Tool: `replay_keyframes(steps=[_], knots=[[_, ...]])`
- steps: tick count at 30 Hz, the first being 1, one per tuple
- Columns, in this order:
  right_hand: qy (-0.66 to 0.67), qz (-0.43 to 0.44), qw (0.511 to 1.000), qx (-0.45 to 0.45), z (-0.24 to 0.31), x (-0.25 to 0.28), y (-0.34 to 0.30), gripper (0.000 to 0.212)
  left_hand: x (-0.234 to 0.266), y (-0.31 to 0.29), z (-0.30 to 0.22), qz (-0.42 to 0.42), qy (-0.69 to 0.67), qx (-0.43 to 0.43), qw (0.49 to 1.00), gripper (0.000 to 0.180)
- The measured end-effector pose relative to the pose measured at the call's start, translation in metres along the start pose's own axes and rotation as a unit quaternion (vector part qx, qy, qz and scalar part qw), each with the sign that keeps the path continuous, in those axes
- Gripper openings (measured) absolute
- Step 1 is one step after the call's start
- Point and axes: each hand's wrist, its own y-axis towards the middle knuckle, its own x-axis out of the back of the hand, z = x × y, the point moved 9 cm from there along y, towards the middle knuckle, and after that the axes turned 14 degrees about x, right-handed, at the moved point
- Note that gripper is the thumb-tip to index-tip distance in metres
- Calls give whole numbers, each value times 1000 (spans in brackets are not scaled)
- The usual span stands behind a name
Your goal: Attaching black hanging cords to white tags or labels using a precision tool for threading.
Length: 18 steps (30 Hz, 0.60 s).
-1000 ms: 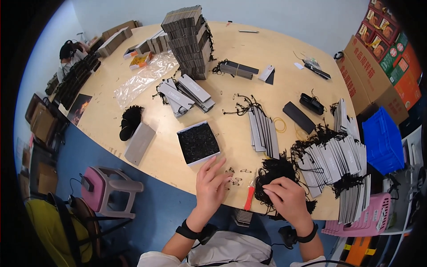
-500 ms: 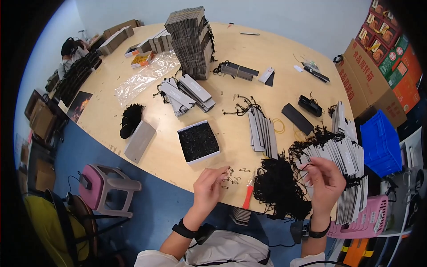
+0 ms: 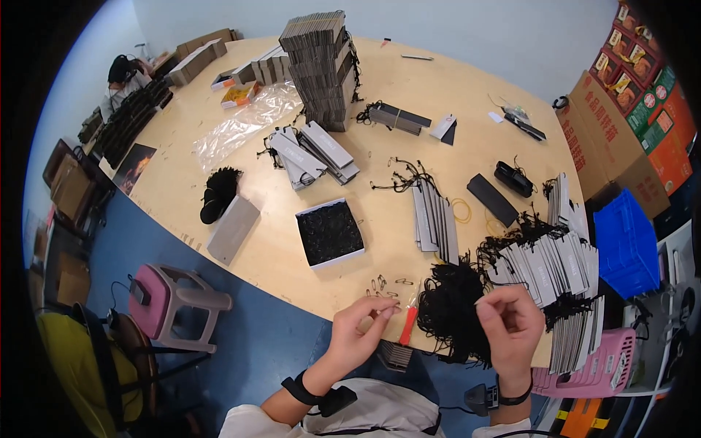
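Observation:
My left hand (image 3: 359,334) is closed in a pinch at the table's front edge, with what looks like a small safety pin at its fingertips. Several similar pins (image 3: 380,283) lie loose just beyond it. My right hand (image 3: 512,325) is curled, thumb and forefinger close together, over the right side of a heap of black cords (image 3: 453,310); whatever it pinches is too small to make out. A red-handled tool (image 3: 408,325) lies between the hands. Right of the heap, grey tags (image 3: 544,270) with black cords lie fanned out in rows.
A white box (image 3: 330,233) of small black pieces stands in front of me. Behind it are loose grey tags (image 3: 299,160) and a tall stack of bundled tags (image 3: 318,73). A blue crate (image 3: 626,241) and a pink basket (image 3: 591,365) are at the right. A person (image 3: 124,80) sits far left.
My left hand has moved right and nearer to me, away from the loose pins. My right hand has moved left and down, away from the fanned tags. The view has shifted slightly.

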Motion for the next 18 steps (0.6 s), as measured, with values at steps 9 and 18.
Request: replay_keyframes(steps=[9, 18], knots=[[25, 74, 997, -10, -10, -29, -16, 7, -18, -17, 13, 63, -88, 85, 991, 26], [46, 73, 996, -27, -20, -38, -24, 8, -14, -22, 11, 37, -33, 59, 997, 30]])
